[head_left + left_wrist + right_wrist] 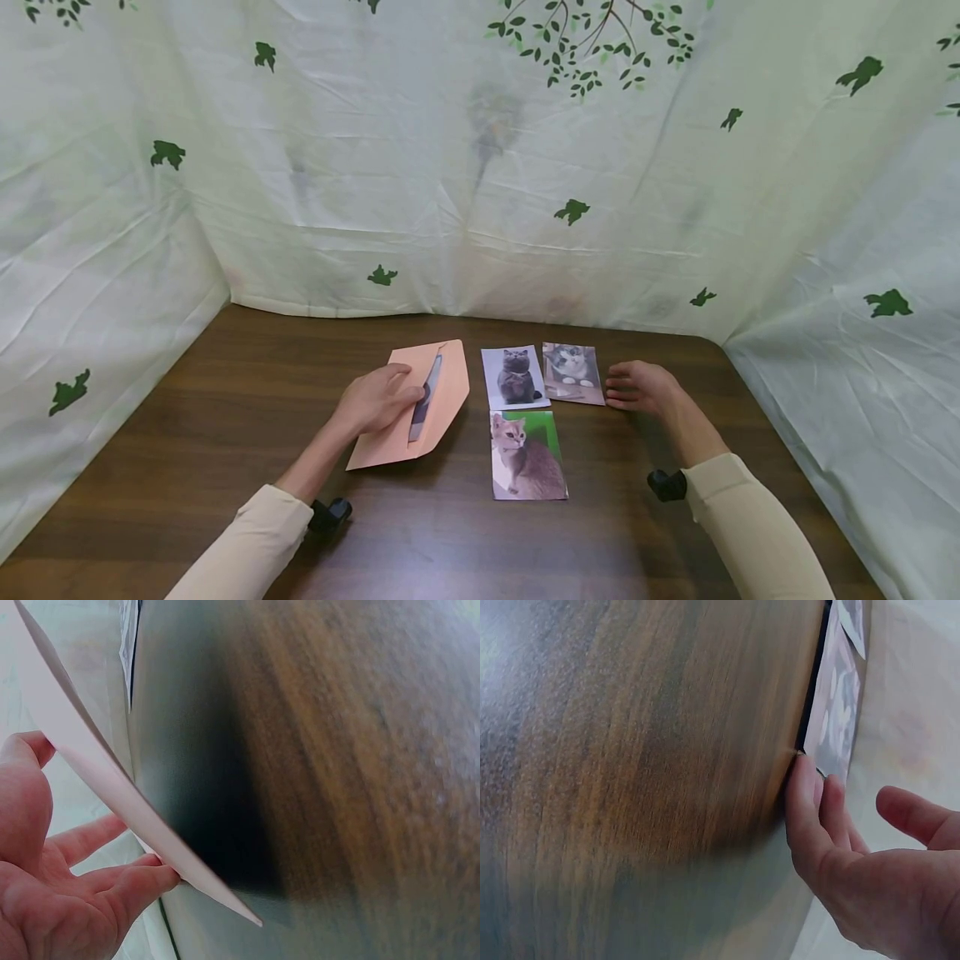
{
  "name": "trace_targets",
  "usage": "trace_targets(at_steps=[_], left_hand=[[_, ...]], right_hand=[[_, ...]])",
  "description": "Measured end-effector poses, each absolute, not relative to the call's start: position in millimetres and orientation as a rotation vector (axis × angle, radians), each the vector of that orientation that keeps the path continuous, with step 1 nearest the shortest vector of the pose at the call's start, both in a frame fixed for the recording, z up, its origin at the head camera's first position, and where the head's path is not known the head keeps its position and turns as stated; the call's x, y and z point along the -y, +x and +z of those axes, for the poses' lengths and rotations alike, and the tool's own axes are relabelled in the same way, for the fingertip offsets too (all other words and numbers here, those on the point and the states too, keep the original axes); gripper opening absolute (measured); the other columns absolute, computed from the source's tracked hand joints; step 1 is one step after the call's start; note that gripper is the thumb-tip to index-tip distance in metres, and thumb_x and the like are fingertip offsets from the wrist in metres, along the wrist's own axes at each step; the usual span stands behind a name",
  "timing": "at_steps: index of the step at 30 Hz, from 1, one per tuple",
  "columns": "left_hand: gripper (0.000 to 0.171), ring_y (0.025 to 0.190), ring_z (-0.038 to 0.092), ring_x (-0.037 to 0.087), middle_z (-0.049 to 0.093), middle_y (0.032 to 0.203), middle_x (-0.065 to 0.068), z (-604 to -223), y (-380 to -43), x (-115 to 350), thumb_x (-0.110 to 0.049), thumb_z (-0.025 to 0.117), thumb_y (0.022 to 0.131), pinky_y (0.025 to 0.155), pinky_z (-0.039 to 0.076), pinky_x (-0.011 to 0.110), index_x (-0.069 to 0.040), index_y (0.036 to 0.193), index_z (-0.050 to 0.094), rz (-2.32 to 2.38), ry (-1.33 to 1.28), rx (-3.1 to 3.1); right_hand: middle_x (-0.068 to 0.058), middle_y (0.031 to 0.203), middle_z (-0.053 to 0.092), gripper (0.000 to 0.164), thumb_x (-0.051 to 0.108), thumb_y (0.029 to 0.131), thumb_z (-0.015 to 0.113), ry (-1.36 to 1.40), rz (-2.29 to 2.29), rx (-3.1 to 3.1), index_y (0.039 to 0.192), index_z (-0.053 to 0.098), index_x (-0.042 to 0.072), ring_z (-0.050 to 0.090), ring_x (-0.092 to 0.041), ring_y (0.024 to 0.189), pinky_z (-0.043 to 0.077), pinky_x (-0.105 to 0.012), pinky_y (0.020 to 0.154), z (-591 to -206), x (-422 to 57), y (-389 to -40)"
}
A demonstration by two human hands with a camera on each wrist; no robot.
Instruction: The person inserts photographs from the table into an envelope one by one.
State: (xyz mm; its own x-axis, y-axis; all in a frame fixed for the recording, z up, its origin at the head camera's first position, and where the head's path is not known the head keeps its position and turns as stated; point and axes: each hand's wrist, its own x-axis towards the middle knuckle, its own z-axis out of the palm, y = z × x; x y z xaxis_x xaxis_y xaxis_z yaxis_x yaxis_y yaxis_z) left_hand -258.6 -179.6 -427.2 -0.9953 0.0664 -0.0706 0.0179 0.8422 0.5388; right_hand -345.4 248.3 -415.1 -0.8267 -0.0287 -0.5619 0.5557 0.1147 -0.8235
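A peach-coloured envelope [380, 447], tilted a little off the table, is gripped by my left hand [380, 398]. Through its opening shows part of a picture [422, 412]. In the left wrist view the envelope [105, 769] appears edge-on, with the left fingers [146, 881] against it. My right hand [641, 387] is at the right edge of a photo of a grey-and-white cat [573, 373]. The right wrist view shows its fingertips touching that photo's edge [832, 705], the thumb held apart.
A photo of a dark grey cat [516, 377] lies left of the grey-and-white one. Below it lies a photo of a reddish cat on green [527, 458]. The brown wooden table [187, 467] ends at a white leaf-print cloth [337, 208] at the back and sides.
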Motion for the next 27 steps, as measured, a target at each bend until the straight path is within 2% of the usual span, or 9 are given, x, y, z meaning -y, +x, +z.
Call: trace_targets(at_steps=[7,13,17,21,27], left_hand=[[0.06,0.137,0.048,0.045,0.054,0.148,0.021,-426.5,-258.6,179.8,-0.043,0.056,0.098,0.11,0.039,0.058,-0.006,0.145,0.053,0.85,0.075,-2.933],[0.06,0.137,0.048,0.046,0.054,0.148,0.022,-426.2,-258.9,179.6,-0.043,0.055,0.098,0.11,0.04,0.059,-0.006,0.145,0.053,0.845,0.075,-2.934],[0.059,0.137,0.048,0.046,0.054,0.148,0.022,-426.1,-258.8,179.8,-0.043,0.055,0.098,0.11,0.04,0.059,-0.007,0.145,0.053,0.847,0.069,-2.933],[0.059,0.137,0.048,0.046,0.054,0.148,0.021,-426.3,-258.7,180.1,-0.044,0.056,0.098,0.109,0.04,0.059,-0.007,0.145,0.053,0.845,0.067,-2.931],[0.06,0.138,0.048,0.046,0.054,0.148,0.021,-426.2,-258.3,180.5,-0.044,0.056,0.098,0.11,0.039,0.059,-0.008,0.145,0.053,0.859,0.074,-2.931]], right_hand=[[-0.024,0.149,0.04,0.053,0.017,0.107,0.041,0.518,-1.792,-1.919,0.155,0.028,-0.004,0.051,-0.034,0.123,0.045,-0.047,0.112,-414.9,-245.4,-347.7],[-0.022,0.144,0.043,0.054,0.018,0.107,0.042,0.561,-1.817,-1.881,0.155,0.029,-0.003,0.052,-0.032,0.123,0.052,-0.043,0.103,-413.6,-243.5,-349.6],[-0.025,0.151,0.039,0.056,0.019,0.108,0.041,0.531,-1.804,-1.863,0.156,0.027,-0.004,0.051,-0.033,0.128,0.055,-0.039,0.1,-412.3,-242.2,-349.4],[-0.026,0.161,0.029,0.057,0.021,0.108,0.038,0.494,-1.789,-1.835,0.158,0.022,-0.004,0.045,-0.033,0.136,0.053,-0.037,0.103,-412.3,-240.8,-350.4],[-0.026,0.162,0.027,0.057,0.022,0.109,0.038,0.482,-1.776,-1.831,0.158,0.022,-0.003,0.046,-0.032,0.134,0.053,-0.036,0.102,-416.9,-239.5,-353.4]])
